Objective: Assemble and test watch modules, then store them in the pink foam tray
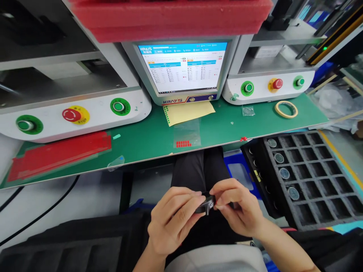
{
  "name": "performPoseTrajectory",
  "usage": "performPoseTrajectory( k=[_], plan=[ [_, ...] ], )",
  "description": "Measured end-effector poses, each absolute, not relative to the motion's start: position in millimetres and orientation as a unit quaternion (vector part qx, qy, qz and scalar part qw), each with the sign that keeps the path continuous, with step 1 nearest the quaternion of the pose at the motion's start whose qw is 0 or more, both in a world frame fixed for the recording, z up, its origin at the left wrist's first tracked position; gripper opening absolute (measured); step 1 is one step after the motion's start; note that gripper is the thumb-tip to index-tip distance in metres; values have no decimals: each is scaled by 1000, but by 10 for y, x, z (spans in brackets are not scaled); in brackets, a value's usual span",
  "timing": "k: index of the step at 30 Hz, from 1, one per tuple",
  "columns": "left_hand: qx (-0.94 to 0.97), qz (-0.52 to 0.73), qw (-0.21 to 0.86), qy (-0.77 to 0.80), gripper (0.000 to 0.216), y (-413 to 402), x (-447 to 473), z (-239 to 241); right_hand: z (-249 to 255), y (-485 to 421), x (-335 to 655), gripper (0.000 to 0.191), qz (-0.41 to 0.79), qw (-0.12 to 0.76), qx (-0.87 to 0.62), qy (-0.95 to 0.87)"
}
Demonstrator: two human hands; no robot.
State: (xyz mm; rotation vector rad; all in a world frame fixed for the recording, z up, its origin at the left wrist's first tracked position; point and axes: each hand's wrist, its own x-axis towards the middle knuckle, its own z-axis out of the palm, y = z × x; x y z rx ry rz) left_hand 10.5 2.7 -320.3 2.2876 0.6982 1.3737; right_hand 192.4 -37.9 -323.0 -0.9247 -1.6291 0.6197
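Observation:
Above my lap, my left hand (177,219) grips a black watch case (208,204) between thumb and fingers. From the other side, my right hand (239,206) pinches the edge of the same watch case with thumb and fingertips. A tiny bit of red shows at the right fingertips; what it is I cannot make out. Part of the watch case is covered by the fingers of both hands. On my right, a black foam tray (320,196) has square compartments, with several round watch faces (284,173) in its left column.
Ahead is a green bench (147,145) bearing a monitor (184,71), red strips (61,155), a yellow sheet (188,112), a clear bag with red stickers (184,144) and a tape roll (286,109). Red emergency buttons (71,115) sit on the machines. Another black tray (65,249) lies lower left.

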Motion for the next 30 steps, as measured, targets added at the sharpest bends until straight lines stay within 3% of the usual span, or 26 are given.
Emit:
performPoseTrajectory(
  k=[4,8,10,17,23,30],
  plan=[
    [814,491,203,234,16,34,96,-3178,-3235,-356,1941,52,318,619,-356,-624],
    [819,481,194,244,16,40,97,-3169,-3130,-301,2004,16,230,559,-355,-713],
    [819,483,187,249,16,38,106,-3171,-3079,-299,2019,10,205,554,-363,-720],
    [816,487,183,252,17,-3,121,-3207,-3068,-350,2015,10,183,511,-405,-736],
    [796,503,150,303,19,-38,164,-3278,-3202,-343,1938,20,47,489,-460,-740],
    [745,501,195,394,14,-10,209,-3312,-3276,-296,1770,21,9,467,-512,-721]
  ],
)
